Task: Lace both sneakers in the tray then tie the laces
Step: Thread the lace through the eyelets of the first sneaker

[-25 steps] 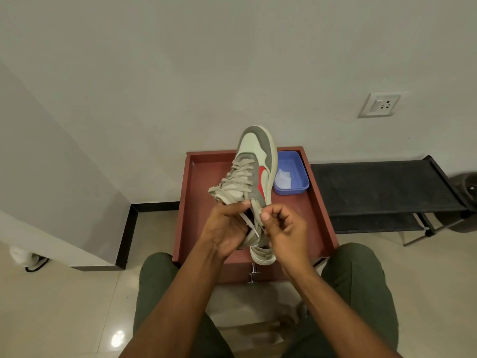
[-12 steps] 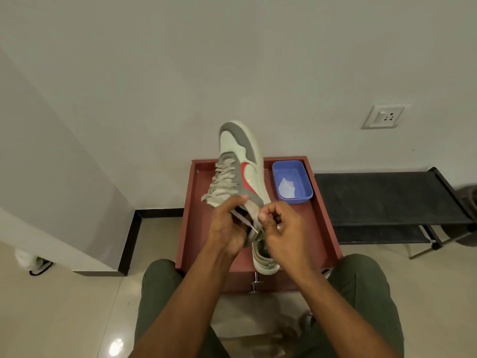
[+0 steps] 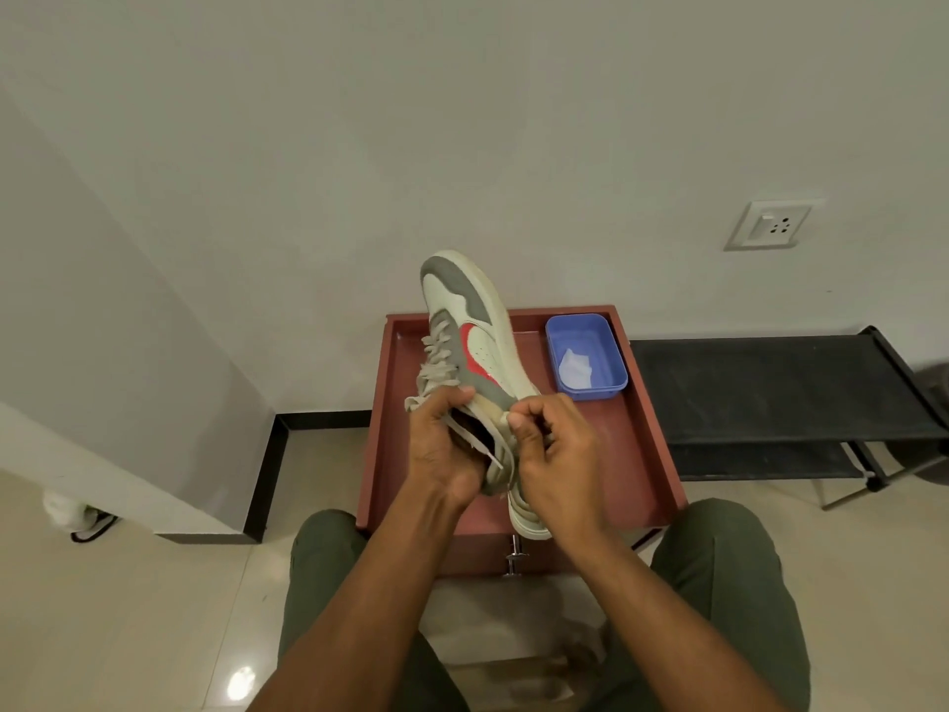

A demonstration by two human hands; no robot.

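Nearest the camera, two bare forearms reach forward over green-trousered knees and meet at the heel end of a sneaker (image 3: pixel 477 346) held up in the air above a red-brown tray (image 3: pixel 647 454).

The left hand (image 3: pixel 444 449) wraps around the ankle opening from the left, its thumb lying over the top near the upper eyelets and its fingers curled under the collar, so it carries the shoe's weight. The right hand (image 3: pixel 557 454) sits just beside it on the right flank of the shoe, with thumb and forefinger pressed together at the collar edge. They seem to be pinching the lace (image 3: pixel 475 444) or the rim by the top eyelet, though I cannot tell which, since the fingertips hide the spot.

A flat stretch of lace runs slantwise across the dark opening between the two hands, and its free end points down and right toward the right palm.

The shoe's long axis runs away from the person, heel low between the hands and toe raised toward the wall, rolled so that the laced front faces left and the sole faces right. My judgement is that the coming move depends on this: the top eyelets lie directly at the right fingertips, so the right hand is the nearer one to feed the lace while the left steadies.

Farther back, a blue tub (image 3: pixel 586 356) with something white inside stands in the tray's far right corner. No second sneaker shows.
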